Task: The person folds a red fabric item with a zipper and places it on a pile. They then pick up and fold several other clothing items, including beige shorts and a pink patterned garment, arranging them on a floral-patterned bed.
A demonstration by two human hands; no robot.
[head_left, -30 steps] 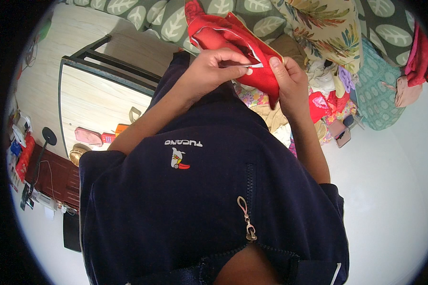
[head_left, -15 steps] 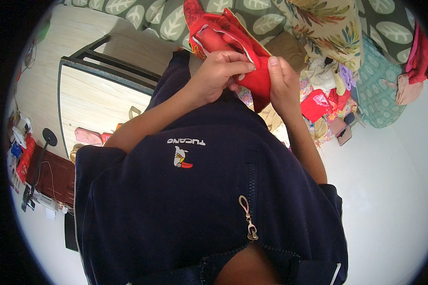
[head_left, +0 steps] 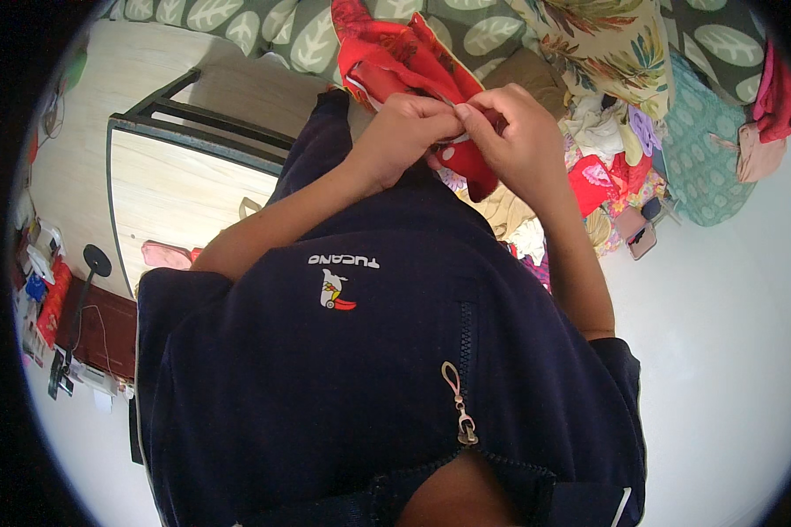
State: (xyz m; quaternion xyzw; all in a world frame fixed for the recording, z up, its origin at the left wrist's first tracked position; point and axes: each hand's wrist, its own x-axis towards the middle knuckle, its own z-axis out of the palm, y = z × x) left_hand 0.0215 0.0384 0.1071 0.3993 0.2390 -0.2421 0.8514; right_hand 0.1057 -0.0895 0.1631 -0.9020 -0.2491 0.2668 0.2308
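Observation:
A red cloth garment (head_left: 395, 53) with a gold-coloured edge hangs between my hands over my lap. My left hand (head_left: 404, 132) pinches its edge between thumb and fingers. Right beside it, my right hand (head_left: 518, 136) is closed on the same cloth, with its thumb tip against the left fingertips. Below the fingers a red flap with white dots (head_left: 466, 162) hangs down. Whatever small piece lies between the fingertips is hidden.
Leaf-patterned grey-green fabric (head_left: 492, 35) lies along the far side. To the right are a pile of clothes (head_left: 602, 176), a teal patterned cloth (head_left: 703, 140) and a pink case (head_left: 634, 233). A black-framed table (head_left: 185, 189) stands at the left.
My right hand has moved left and turned inward, so its fingertips now meet my left hand's at the cloth edge. The red garment has shifted slightly and bunched up.

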